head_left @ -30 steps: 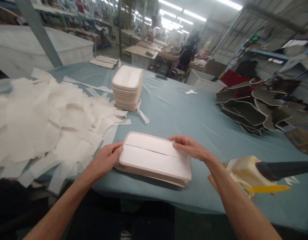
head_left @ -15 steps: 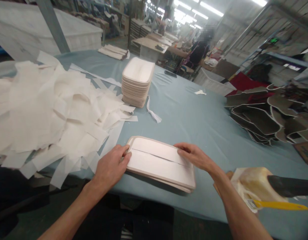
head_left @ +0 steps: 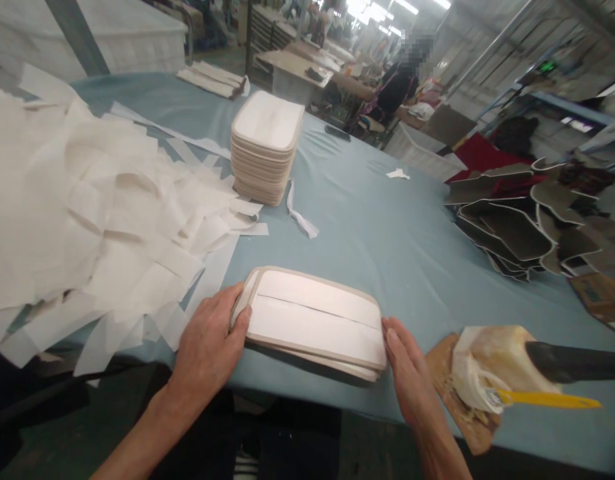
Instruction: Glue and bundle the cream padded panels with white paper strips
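Note:
A small stack of rounded rectangular white panels (head_left: 312, 325) with beige edges lies at the near table edge, its layers slightly out of line. A dark straight line runs lengthwise across the top panel. My left hand (head_left: 212, 337) grips the left end of the stack, thumb at the top edge and fingers along the side. At the opposite end, my right hand (head_left: 407, 360) rests its outstretched fingers against the short edge. Farther back stands a taller stack of similar panels (head_left: 264, 150).
White strips (head_left: 112, 220) are heaped at left on the blue-green covered table (head_left: 367, 233). At right are a glue container (head_left: 492, 363), a yellow-handled brush (head_left: 552, 399) and dark, pale-edged pieces (head_left: 517, 230). A twisted strip (head_left: 302, 217) lies mid-table. A person (head_left: 397, 90) sits in the background.
My right hand has moved from the far edge of the top panel to its right end. The top panel's strip now lies flat, its right end no longer raised. My left hand stays at the left end.

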`<state>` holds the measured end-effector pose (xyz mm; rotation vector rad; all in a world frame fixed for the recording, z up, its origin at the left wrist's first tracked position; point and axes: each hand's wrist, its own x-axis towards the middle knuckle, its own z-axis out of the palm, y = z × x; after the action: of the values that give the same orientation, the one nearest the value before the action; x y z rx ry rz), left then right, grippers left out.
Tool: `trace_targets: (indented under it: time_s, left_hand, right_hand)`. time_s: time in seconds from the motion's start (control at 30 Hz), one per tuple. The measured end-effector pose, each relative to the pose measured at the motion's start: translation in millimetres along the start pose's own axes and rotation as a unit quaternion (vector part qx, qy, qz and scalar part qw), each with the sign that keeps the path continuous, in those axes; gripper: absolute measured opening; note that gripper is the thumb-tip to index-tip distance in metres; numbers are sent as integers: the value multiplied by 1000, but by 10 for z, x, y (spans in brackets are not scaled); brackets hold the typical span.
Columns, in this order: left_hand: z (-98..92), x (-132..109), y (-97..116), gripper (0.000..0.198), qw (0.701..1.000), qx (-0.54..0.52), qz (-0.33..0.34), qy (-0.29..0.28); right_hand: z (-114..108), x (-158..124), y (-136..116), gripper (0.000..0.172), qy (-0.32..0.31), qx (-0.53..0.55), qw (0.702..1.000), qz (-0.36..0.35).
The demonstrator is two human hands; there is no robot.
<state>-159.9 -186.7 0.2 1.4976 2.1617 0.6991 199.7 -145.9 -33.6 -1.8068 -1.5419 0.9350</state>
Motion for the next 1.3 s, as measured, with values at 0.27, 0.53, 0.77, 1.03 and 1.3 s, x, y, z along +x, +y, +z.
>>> trace_targets:
  time_s: [0.27,0.53,0.77,1.03,1.3]
  left_hand:
    - [23,-97,20,62,1000,7,9,11]
    - [139,-154,-41,65,996,45,46,67]
    - [190,-129,-96,55,981,83,108,137]
    - [145,-31,-158,41,970,79,169,158]
    - [185,-34,-149,29,954,107,210,184]
  right_hand:
    - [259,-205,-330,96,24,-18,996,87]
    - [455,-318,-455,89,37,-56,996,55]
    - [420,-305,-593,100,46,-37,995,84]
    - [343,408,-1350,50,-46,-118,989,-81]
    - [1284,1087,-2279,65,-293,-300,902,-100]
